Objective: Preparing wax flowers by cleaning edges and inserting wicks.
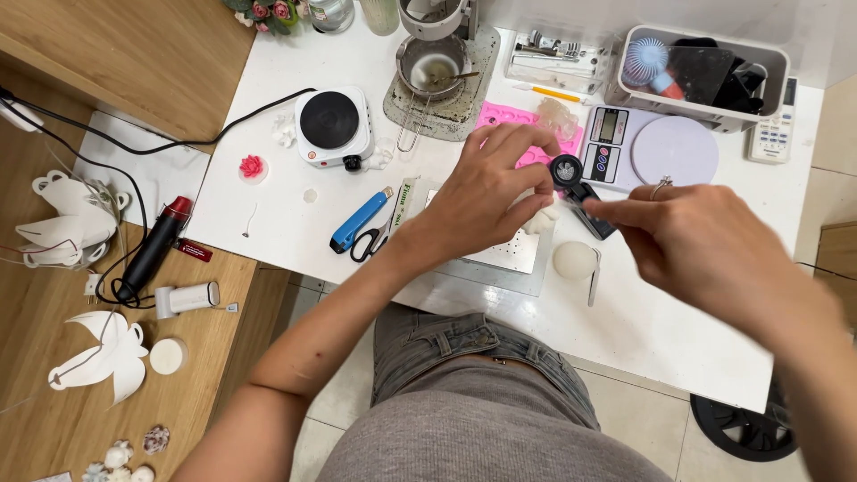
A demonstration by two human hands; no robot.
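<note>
head view: left hand curled, fingertips pinching small round black part over middle of white table. right hand closed in a pinch on a thin tool, tip blurred, aimed at black block just under the round part. pink mould and digital scale lie behind the hands toward far edge; blue cutter and scissors to the left; white ball near front edge. step judged: fitting or adjusting the round part. next move needs steady, fine alignment of both pinches
</note>
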